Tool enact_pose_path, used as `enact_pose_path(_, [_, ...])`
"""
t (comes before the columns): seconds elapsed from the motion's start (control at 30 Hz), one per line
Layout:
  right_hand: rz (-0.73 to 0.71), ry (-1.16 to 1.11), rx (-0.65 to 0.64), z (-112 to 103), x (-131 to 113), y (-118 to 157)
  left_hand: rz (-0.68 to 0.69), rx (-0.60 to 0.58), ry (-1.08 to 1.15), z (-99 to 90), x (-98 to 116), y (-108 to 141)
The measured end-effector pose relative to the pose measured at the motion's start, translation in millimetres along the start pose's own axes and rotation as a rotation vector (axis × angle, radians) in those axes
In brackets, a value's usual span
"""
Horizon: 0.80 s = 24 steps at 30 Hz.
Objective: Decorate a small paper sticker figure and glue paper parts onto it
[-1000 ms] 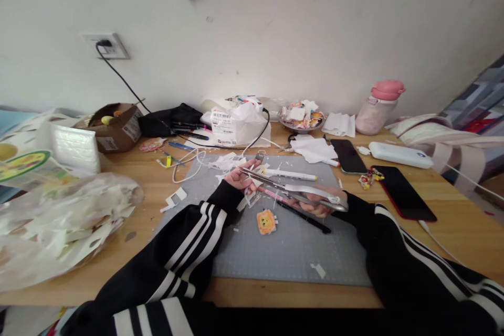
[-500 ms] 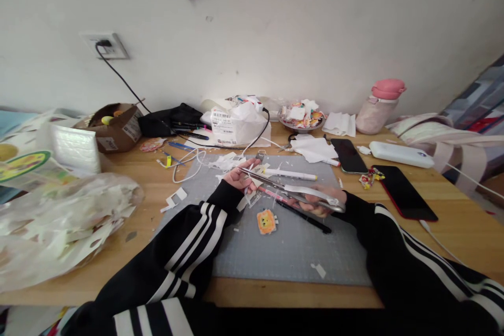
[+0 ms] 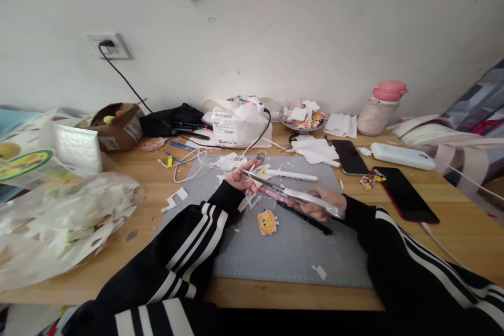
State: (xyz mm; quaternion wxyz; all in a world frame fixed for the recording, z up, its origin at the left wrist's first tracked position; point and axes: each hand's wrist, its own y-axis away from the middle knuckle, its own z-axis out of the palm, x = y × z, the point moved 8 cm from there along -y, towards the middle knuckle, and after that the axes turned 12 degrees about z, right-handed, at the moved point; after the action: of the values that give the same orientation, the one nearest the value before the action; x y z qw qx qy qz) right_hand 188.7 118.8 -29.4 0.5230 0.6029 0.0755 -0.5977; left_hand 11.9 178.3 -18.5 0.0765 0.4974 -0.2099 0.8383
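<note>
My right hand (image 3: 321, 203) is wrapped round the pale handles of a pair of scissors (image 3: 293, 194). The long metal blades point left and reach my left hand (image 3: 239, 177). Its fingers are curled at the blade tips, pinching something too small to make out. Below the blades an orange square piece with a little face (image 3: 267, 222) lies on the grey cutting mat (image 3: 291, 260). Under my right hand a black pen (image 3: 311, 219) and a pink pen (image 3: 269, 192) rest on the mat. A white marker (image 3: 291, 174) lies just beyond the blades.
Paper scraps (image 3: 224, 163) litter the mat. At the back stand a bowl of cut pieces (image 3: 302, 118), a white labelled bag (image 3: 236, 126) and a pink-lidded bottle (image 3: 381, 107). Two phones (image 3: 409, 194) and a power bank (image 3: 402, 155) lie right. A plastic bag of scraps (image 3: 71, 220) fills the left.
The scissor handles have come closer together in my right hand, and the blades have narrowed. My left hand stays at the tips. The whole view has shifted slightly.
</note>
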Motion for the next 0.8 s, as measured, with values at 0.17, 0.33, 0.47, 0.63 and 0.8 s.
enact_pose_path(0.17, [0.003, -0.010, 0.016, 3.9, 0.2, 0.4, -0.001, -0.016, 0.002, 5.3, 0.4, 2.2])
enact_pose_path(0.33, [-0.003, 0.004, 0.047, 3.6, -0.9, 0.9, -0.005, -0.048, 0.003, 8.5, 0.4, 2.1])
enact_pose_path(0.47, [-0.008, 0.013, 0.071, 4.4, -1.7, 3.2, -0.003, -0.058, 0.002, 8.7, 1.3, 1.6])
enact_pose_path(0.63, [-0.007, 0.032, 0.068, 6.4, -2.0, 2.6, -0.013, -0.093, -0.019, 15.1, -6.4, 5.5])
enact_pose_path(0.8, [-0.012, 0.080, 0.085, 8.7, -4.1, 0.0, -0.057, -0.143, -0.062, 22.8, -21.4, 9.0])
